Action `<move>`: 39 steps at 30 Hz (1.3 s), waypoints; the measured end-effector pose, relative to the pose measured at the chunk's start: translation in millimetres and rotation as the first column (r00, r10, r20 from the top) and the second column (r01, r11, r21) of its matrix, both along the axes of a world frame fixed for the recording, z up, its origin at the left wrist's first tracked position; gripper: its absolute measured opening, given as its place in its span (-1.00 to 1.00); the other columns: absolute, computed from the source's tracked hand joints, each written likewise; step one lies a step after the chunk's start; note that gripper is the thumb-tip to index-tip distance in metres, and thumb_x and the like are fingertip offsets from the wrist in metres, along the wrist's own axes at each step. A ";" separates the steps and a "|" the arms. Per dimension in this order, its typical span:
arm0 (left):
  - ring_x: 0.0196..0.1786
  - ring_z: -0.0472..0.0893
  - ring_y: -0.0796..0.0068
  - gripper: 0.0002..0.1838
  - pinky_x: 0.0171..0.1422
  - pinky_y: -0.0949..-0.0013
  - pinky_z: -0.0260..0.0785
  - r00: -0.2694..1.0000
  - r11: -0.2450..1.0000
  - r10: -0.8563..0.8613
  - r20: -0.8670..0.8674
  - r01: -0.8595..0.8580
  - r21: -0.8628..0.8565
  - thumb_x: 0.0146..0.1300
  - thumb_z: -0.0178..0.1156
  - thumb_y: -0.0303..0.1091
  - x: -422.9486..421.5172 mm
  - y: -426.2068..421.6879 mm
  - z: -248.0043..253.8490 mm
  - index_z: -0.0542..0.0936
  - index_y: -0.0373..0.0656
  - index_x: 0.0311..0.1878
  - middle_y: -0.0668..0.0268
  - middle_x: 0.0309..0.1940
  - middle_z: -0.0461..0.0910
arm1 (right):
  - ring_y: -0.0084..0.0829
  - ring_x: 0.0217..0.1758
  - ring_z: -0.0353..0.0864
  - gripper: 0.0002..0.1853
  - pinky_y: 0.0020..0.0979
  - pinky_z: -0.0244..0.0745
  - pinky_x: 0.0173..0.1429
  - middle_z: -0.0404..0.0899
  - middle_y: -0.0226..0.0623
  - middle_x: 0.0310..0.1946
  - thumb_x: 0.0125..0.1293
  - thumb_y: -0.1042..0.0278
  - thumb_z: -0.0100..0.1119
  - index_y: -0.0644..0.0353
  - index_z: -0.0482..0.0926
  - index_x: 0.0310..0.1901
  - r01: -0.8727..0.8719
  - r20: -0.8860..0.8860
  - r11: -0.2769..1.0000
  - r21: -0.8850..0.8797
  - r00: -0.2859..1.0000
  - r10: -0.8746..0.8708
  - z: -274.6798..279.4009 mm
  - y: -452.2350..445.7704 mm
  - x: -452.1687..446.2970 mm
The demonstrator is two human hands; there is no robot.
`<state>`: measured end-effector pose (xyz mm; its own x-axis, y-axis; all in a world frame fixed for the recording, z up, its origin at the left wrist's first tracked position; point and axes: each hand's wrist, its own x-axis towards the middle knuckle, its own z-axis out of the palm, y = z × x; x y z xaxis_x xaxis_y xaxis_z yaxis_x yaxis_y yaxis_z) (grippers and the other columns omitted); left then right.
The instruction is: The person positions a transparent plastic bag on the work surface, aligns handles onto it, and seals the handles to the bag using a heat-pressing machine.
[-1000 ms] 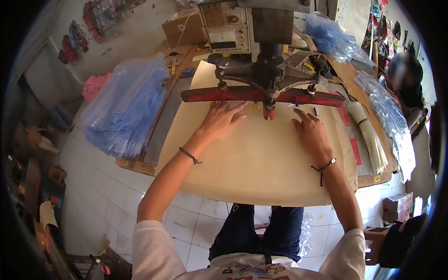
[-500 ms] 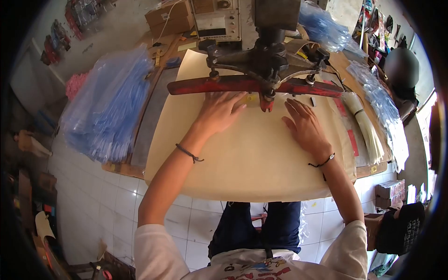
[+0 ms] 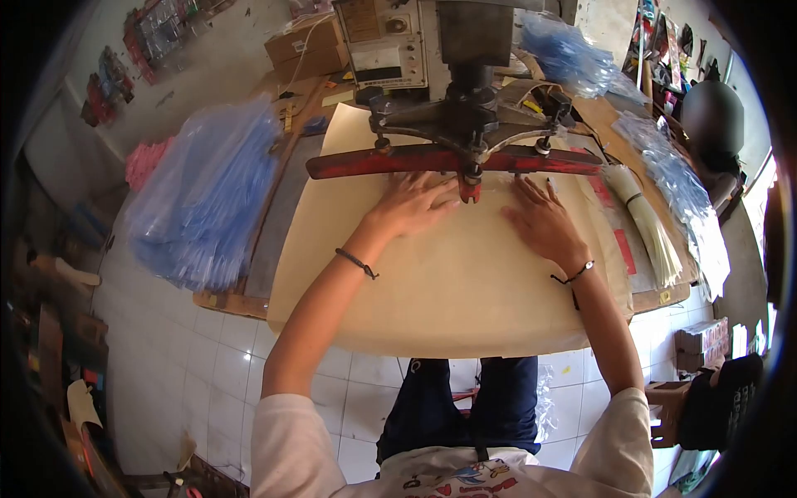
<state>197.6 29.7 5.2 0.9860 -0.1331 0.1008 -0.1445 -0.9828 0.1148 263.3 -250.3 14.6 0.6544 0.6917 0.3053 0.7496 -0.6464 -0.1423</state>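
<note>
A large tan sheet [image 3: 448,282] covers the middle of the bench and hangs a little over its front edge. My left hand [image 3: 413,204] lies flat on it with fingers spread, fingertips close to the long red bar [image 3: 382,159] of the press. On the other side of the bar's red centre tip [image 3: 470,192], my right hand [image 3: 544,217] rests on the sheet, fingers apart and slightly blurred. Neither hand holds anything. The bar partly hides what lies beyond my fingertips.
Blue clear plastic sleeves [image 3: 203,195] are piled at the left. A machine box [image 3: 387,46] stands behind the press [image 3: 473,112]. Pale strips [image 3: 643,224] and more plastic [image 3: 681,191] lie at the right. A person [image 3: 714,133] is at the far right.
My left hand has shifted slightly right, its fingers reaching further toward the centre tip. My right hand has stayed near the bar, its fingers now spread wider. The head view has moved a little.
</note>
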 end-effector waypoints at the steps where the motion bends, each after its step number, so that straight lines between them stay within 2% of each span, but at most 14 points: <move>1: 0.58 0.19 -0.03 -0.39 0.64 -0.23 -0.12 1.000 1.000 -0.005 0.002 0.005 -0.007 0.53 -0.13 0.27 3.4 -0.7 -4.0 0.34 0.34 0.55 0.12 0.54 0.26 | -0.10 0.62 0.18 -0.30 0.02 -0.16 0.72 0.29 0.05 0.51 0.57 -0.10 -0.09 0.44 0.38 0.40 0.008 -0.010 1.000 -0.009 1.000 -0.008 -0.2 -1.1 -0.3; 6: 0.58 0.21 0.03 -0.43 0.60 -0.25 -0.07 0.999 0.996 -0.045 0.009 0.046 -0.074 0.52 -0.10 0.22 15.6 0.8 -9.8 0.34 0.45 0.54 0.21 0.54 0.28 | -0.18 0.65 0.13 -0.28 -0.01 -0.17 0.72 0.27 -0.07 0.54 0.56 -0.14 -0.07 0.38 0.36 0.44 0.046 -0.032 0.999 -0.007 0.998 -0.046 -2.4 -6.4 3.6; 9: 0.55 0.27 -0.07 -0.44 0.62 -0.16 0.00 0.997 0.990 -0.077 -0.019 0.074 -0.118 0.47 -0.01 0.22 21.1 1.1 -7.0 0.40 0.43 0.49 -0.09 0.46 0.34 | -0.18 0.66 0.12 -0.28 -0.01 -0.17 0.72 0.28 -0.11 0.54 0.55 -0.16 -0.05 0.35 0.36 0.44 0.062 -0.040 0.998 0.000 0.997 -0.062 -2.8 -11.3 5.0; 12: 0.39 0.49 -0.01 -0.44 0.47 0.00 0.29 0.984 0.988 -0.090 -0.153 0.070 -0.136 0.45 0.02 0.19 28.3 -1.7 4.4 0.40 0.48 0.49 0.07 0.38 0.49 | -0.17 0.65 0.12 -0.27 0.01 -0.16 0.72 0.28 -0.12 0.54 0.54 -0.17 -0.03 0.34 0.37 0.44 0.084 -0.036 0.996 -0.020 0.996 -0.084 0.7 -13.7 7.4; 15: 0.27 0.59 0.03 -0.47 0.38 0.06 0.39 0.990 0.979 -0.139 -0.010 0.136 -0.151 0.50 0.03 0.06 24.6 -9.4 7.6 0.40 0.40 0.51 0.07 0.25 0.60 | -0.17 0.65 0.13 -0.27 0.06 -0.15 0.71 0.27 -0.14 0.54 0.54 -0.18 -0.03 0.33 0.37 0.44 0.107 -0.047 0.994 -0.035 0.993 -0.109 0.3 -16.0 5.8; 18: 0.34 0.54 0.04 -0.47 0.43 0.07 0.37 0.991 0.975 -0.111 -0.079 0.093 -0.202 0.49 0.09 0.02 27.8 -15.6 11.2 0.40 0.40 0.51 0.12 0.34 0.54 | -0.17 0.65 0.14 -0.28 0.10 -0.14 0.70 0.26 -0.15 0.55 0.54 -0.18 -0.02 0.31 0.38 0.44 0.116 -0.040 0.992 -0.042 0.992 -0.118 0.3 -19.5 8.9; 21: 0.38 0.51 0.05 -0.45 0.50 0.09 0.32 0.985 0.973 -0.162 0.059 0.169 -0.154 0.49 0.12 0.02 35.9 -11.5 -2.9 0.39 0.39 0.52 0.15 0.39 0.50 | -0.17 0.64 0.15 -0.31 0.14 -0.13 0.69 0.27 -0.15 0.55 0.53 -0.16 0.00 0.28 0.40 0.43 0.121 -0.052 0.992 -0.031 0.991 -0.122 0.4 -22.5 9.1; 27: 0.41 0.48 0.03 -0.47 0.51 0.10 0.31 0.953 0.955 -0.239 0.187 0.265 -0.131 0.48 0.16 -0.02 37.9 -10.5 -9.6 0.45 0.28 0.49 0.15 0.41 0.48 | -0.19 0.62 0.20 -0.37 0.10 -0.10 0.69 0.32 -0.14 0.52 0.52 -0.10 0.05 0.26 0.46 0.38 0.127 -0.082 0.992 -0.027 0.988 -0.129 8.8 -28.3 8.9; 30: 0.45 0.43 0.05 -0.49 0.50 0.05 0.28 0.990 0.951 -0.073 -0.117 0.034 -0.308 0.50 0.14 -0.02 36.9 -10.9 -1.0 0.47 0.22 0.47 0.16 0.39 0.50 | -0.19 0.61 0.21 -0.38 0.04 -0.06 0.69 0.33 -0.14 0.51 0.51 -0.09 0.08 0.27 0.49 0.35 0.104 -0.062 0.994 -0.030 0.992 -0.105 7.8 -32.6 12.3; 33: 0.45 0.43 0.11 -0.52 0.50 0.02 0.20 0.997 0.956 -0.068 -0.019 0.060 -0.288 0.48 0.15 -0.03 28.8 -11.8 -0.2 0.53 0.15 0.41 0.18 0.32 0.57 | -0.19 0.61 0.23 -0.39 0.00 -0.03 0.69 0.35 -0.15 0.50 0.50 -0.07 0.10 0.27 0.50 0.34 0.087 -0.062 0.996 -0.008 0.994 -0.088 4.8 -34.2 15.5; 36: 0.38 0.47 0.14 -0.59 0.52 0.03 0.13 0.978 0.989 -0.017 0.206 0.047 -0.138 0.45 0.17 -0.08 28.8 -7.0 -25.8 0.60 0.14 0.31 0.19 0.23 0.63 | -0.19 0.59 0.25 -0.40 -0.01 -0.01 0.68 0.37 -0.16 0.49 0.49 -0.06 0.13 0.25 0.51 0.34 0.080 -0.082 0.997 0.016 0.994 -0.078 4.6 -35.9 15.8; 39: 0.34 0.48 0.13 -0.65 0.53 0.02 0.09 0.999 0.987 0.048 0.024 -0.044 -0.155 0.43 0.17 -0.15 2.0 -26.4 18.2 0.65 0.14 0.23 0.23 0.24 0.60 | -0.19 0.58 0.27 -0.42 -0.01 0.02 0.67 0.38 -0.18 0.48 0.48 -0.05 0.14 0.24 0.54 0.32 0.071 -0.103 0.997 0.036 0.992 -0.067 3.1 -38.9 18.6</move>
